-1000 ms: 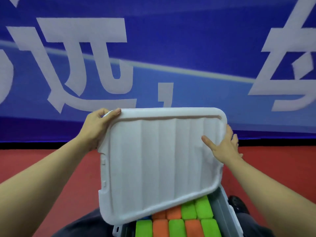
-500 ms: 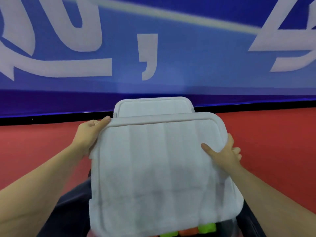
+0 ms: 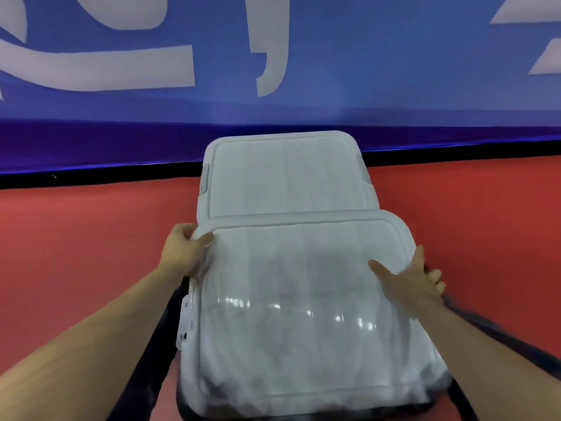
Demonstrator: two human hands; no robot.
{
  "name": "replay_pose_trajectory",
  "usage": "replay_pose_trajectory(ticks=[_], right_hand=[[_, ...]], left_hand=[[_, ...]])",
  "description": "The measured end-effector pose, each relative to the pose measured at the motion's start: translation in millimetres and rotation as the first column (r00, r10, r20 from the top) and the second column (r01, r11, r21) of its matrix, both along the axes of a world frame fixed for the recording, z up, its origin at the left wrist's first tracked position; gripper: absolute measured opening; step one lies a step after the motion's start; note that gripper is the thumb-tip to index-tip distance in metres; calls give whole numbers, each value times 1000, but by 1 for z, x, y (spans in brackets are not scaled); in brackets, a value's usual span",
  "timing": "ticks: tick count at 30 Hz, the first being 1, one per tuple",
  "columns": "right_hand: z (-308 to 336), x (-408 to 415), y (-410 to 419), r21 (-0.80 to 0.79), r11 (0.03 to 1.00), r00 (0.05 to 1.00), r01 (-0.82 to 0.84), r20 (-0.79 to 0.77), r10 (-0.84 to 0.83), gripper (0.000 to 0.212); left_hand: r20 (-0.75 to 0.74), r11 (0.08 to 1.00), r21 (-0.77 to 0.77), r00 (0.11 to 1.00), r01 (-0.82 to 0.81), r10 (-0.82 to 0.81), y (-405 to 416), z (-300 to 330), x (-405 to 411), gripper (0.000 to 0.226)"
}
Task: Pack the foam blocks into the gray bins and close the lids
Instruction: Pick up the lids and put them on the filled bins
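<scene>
Head view, looking down: the near lid [image 3: 303, 314] fills the lower middle, blurred along its closest edge, and it covers whatever lies beneath, so the foam blocks cannot be seen. The left hand [image 3: 185, 253] grips the lid's far left corner, thumb on top and fingers curled round the rim. The right hand [image 3: 413, 281] holds the right edge, thumb lying flat on the ribbed top, fingers wrapped over the side. Dark fabric shows just beside both lower edges. Just beyond, touching or nearly touching the near lid's far edge, a second gray bin [image 3: 285, 177] sits closed on the red floor [image 3: 76, 232]. Behind it hangs a blue banner [image 3: 364, 62] with white lettering.
</scene>
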State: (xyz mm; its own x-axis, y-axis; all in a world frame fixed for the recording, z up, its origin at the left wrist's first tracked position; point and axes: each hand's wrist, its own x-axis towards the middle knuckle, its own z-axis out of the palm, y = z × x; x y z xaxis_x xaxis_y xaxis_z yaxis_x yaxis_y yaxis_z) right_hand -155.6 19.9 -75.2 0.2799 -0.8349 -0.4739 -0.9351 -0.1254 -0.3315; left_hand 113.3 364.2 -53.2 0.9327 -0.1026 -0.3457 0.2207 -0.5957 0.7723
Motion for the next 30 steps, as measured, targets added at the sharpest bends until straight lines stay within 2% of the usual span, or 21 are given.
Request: replay_pose_trajectory(ticks=[6, 16, 21, 24, 27, 30], right_hand=[[-1, 4, -3, 20, 998, 996, -54, -65, 55, 130], [-29, -17, 11, 89, 996, 999, -29, -31, 32, 133], [-32, -22, 1, 119, 990, 990, -80, 129, 64, 128], [-30, -26, -2, 202, 978, 970, -56, 243, 6, 138], [-29, -27, -2, 244, 968, 967, -61, 255, -3, 136], [-31, -28, -1, 242, 966, 978, -92, 207, 41, 149]], left_hand=[[-8, 1000, -9, 1000, -9, 9, 7, -6, -3, 43], [-111, 999, -39, 994, -8, 4, 28, -36, -22, 31], [-121, 996, -22, 989, 85, -87, 42, -44, -29, 45], [-158, 995, -9, 982, 103, -103, 54, -49, -30, 53], [-232, 998, -16, 970, 63, -65, 58, -55, -31, 67], [-218, 998, 10, 974, 59, -55, 57, -60, -32, 69]])
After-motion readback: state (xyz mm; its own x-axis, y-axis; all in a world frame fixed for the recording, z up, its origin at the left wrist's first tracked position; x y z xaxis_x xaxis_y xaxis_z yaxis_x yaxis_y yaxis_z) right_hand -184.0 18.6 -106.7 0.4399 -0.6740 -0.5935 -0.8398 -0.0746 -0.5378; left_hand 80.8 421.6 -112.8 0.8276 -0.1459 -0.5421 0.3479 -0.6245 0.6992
